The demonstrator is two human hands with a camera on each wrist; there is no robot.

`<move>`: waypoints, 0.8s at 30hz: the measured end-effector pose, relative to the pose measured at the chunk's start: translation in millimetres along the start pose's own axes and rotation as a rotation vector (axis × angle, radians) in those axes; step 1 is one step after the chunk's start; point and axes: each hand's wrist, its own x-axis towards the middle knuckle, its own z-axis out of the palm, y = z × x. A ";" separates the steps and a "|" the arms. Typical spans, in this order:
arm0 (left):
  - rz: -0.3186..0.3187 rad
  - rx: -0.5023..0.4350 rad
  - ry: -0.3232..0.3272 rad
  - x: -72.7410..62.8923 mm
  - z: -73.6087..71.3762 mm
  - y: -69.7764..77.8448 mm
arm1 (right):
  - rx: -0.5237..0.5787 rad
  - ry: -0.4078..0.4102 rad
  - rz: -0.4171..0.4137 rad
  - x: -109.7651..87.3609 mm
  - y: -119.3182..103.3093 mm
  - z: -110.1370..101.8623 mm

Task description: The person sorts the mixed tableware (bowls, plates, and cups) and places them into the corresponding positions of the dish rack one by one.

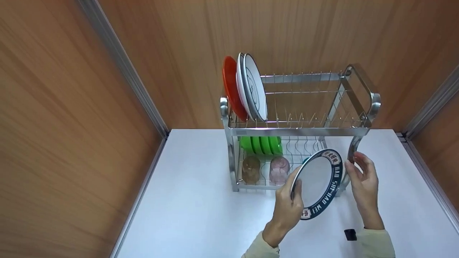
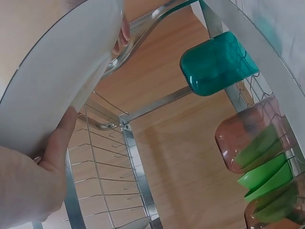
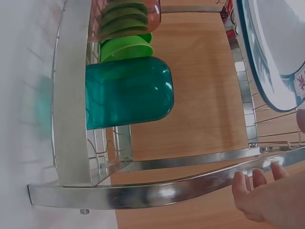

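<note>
My left hand (image 1: 288, 202) grips a white plate (image 1: 315, 179) with a dark blue lettered rim by its left edge, thumb on its face. The plate is tilted in front of the lower right part of a two-tier metal dish rack (image 1: 297, 132). My right hand (image 1: 365, 186), fingers loosely bent and holding nothing, is beside the rack's right leg; whether it touches the metal I cannot tell. In the right wrist view its fingertips (image 3: 239, 179) lie close to the rack frame. A teal cup (image 3: 128, 93) on the lower tier is mostly hidden behind the plate in the head view.
On the upper tier, a red plate (image 1: 231, 86) and white plates (image 1: 255, 87) stand at the left. Below are several green bowls (image 1: 265, 145), a brown cup (image 1: 251, 170) and a pink cup (image 1: 279, 171). A small black object (image 1: 350, 234) lies near my right sleeve.
</note>
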 end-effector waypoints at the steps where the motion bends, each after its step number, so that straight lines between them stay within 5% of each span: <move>1: 0.004 0.002 0.003 0.1 -0.8 0.3 | -0.008 -0.002 0.005 0.6 0.8 -0.4; 24: 0.041 0.048 0.145 11.0 -30.3 20.8 | -0.133 -0.051 0.116 20.4 8.9 -4.1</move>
